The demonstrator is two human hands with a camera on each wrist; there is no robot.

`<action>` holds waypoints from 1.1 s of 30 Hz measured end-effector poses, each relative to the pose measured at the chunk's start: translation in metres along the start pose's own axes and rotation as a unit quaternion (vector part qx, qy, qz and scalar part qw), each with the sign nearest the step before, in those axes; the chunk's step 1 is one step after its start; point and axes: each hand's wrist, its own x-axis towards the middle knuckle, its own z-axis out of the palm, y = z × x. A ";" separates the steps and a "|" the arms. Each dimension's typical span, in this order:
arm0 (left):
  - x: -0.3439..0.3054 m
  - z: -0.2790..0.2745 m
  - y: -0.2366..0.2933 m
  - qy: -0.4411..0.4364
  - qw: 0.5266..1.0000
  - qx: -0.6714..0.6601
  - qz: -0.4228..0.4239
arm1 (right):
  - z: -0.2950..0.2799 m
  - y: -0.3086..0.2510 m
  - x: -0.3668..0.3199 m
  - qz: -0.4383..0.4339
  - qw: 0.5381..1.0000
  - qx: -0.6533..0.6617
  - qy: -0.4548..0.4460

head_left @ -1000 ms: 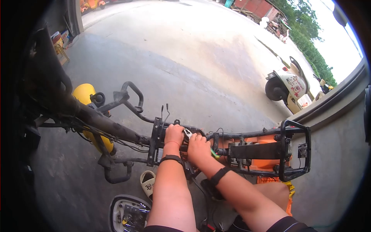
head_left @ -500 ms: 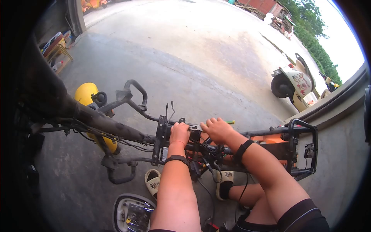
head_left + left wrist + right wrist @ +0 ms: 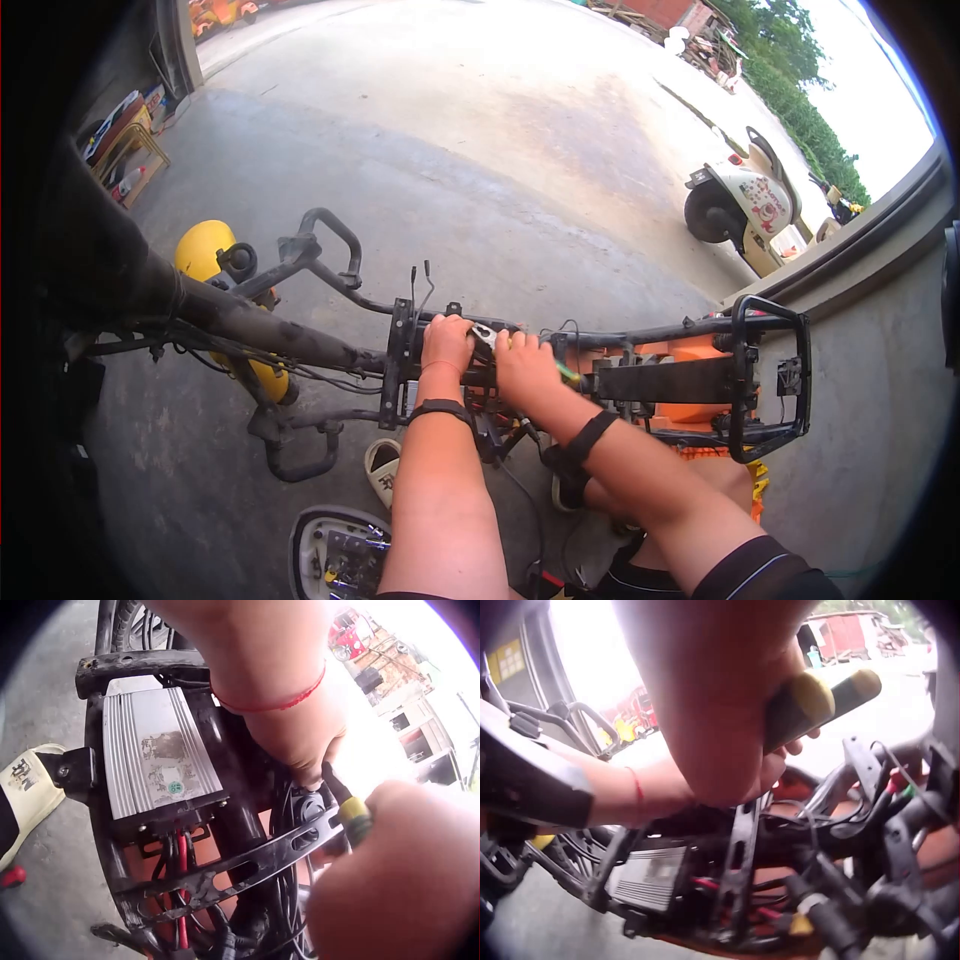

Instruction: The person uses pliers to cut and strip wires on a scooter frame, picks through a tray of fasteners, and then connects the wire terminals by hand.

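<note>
Gripping pliers point(image 3: 485, 335) in the right hand point(image 3: 524, 370), fingers wrapped round the handles point(image 3: 799, 710). Bending the left hand point(image 3: 447, 345) over the black frame point(image 3: 300, 333), just left, with any finger hold hidden.

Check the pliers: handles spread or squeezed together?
Spread, at least partly: the handle ends of the pliers, in the right hand, stand apart in the right wrist view. Jaws: cannot tell.

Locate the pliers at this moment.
In the head view, the pliers are near the picture's centre, gripped by the right hand, just beside the left hand.
</note>
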 end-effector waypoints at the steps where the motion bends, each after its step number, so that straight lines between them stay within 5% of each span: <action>1: 0.000 -0.001 0.002 -0.003 1.000 0.002 -0.004 | -0.002 0.013 0.003 -0.048 0.999 -0.002 -0.007; 8: -0.001 0.000 0.004 -0.006 1.000 0.000 -0.008 | -0.035 0.079 0.048 -0.295 0.949 -0.102 -0.053; 13: -0.001 0.003 0.005 0.001 1.000 -0.006 -0.012 | -0.031 0.091 0.069 -0.323 0.942 -0.089 0.018; 17: -0.001 0.003 0.004 0.000 1.000 0.000 -0.012 | -0.026 0.091 0.072 -0.317 0.938 -0.127 -0.054; 20: -0.004 0.001 0.004 0.014 1.000 -0.020 -0.010 | -0.023 0.078 0.053 -0.278 0.953 -0.116 -0.038; 26: -0.005 0.005 -0.002 0.012 0.999 -0.036 -0.007 | -0.003 0.016 0.002 -0.002 1.000 -0.004 -0.021; 30: -0.002 0.004 -0.006 0.008 1.000 -0.024 0.012 | -0.019 -0.035 -0.006 0.183 0.976 0.062 -0.098; 33: -0.001 0.004 -0.003 0.003 1.000 -0.019 0.009 | -0.033 -0.047 0.001 0.232 0.953 0.094 -0.168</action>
